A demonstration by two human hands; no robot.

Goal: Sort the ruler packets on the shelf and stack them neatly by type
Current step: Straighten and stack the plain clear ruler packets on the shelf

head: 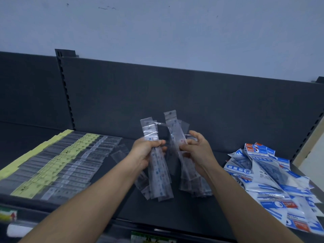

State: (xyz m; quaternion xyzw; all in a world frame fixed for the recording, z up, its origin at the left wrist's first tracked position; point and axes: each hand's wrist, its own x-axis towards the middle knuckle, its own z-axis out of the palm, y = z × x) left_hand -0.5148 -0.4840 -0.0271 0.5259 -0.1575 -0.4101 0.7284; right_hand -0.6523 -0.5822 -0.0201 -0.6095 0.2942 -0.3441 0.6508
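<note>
on the shelf (122,209), at left, we note a flat, overlapping row of yellow-headed ruler packets (52,165). at centre both forearms reach forward: the left hand (146,152) curls its fingers round a fan of clear ruler packets (158,171) and the right hand (197,152) pinches a second clear bundle (177,132) just beside it, both held above the shelf. we judge these sleeves light, bendy and slippery, best gripped mid-length across the whole bundle; a loose blue-and-white pile (273,178) lies at right.
</note>
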